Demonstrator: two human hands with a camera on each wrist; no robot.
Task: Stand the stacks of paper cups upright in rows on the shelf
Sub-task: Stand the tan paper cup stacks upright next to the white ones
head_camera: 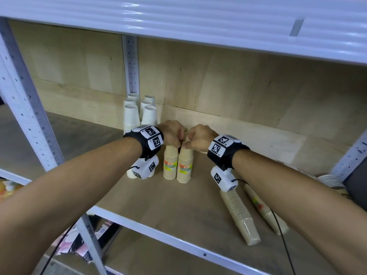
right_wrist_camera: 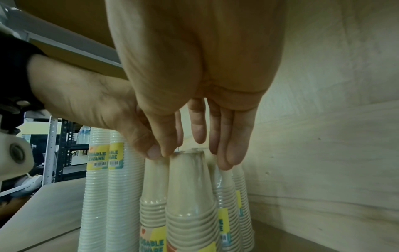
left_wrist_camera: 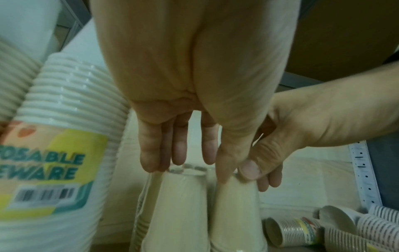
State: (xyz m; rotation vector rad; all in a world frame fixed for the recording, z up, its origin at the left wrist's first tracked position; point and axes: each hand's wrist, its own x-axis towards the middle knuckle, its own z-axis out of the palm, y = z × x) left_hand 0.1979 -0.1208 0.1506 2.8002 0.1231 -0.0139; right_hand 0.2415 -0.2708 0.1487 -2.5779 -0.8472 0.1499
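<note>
Mid-shelf point(head_camera: 218, 195): two beige stacks point(head_camera: 185, 157) stand upright side by side, and the left hand point(head_camera: 171, 133) and right hand point(head_camera: 200, 136) each pinch one top. Two lying stacks point(head_camera: 240, 213) sit near the front right corner, long axes roughly front-to-back, nearer the right hand. Yellow labels point(head_camera: 184, 168) read "DISPOSABLE TABLEWARE".

My head view is evenly lit and sharp, with glare streaks on the white upper shelf point(head_camera: 198, 14) and lines bowing at the edges. Both wrist views look dimmer and greenish, the labelled cup stack point(left_wrist_camera: 49, 153) smeared with blur.
</note>
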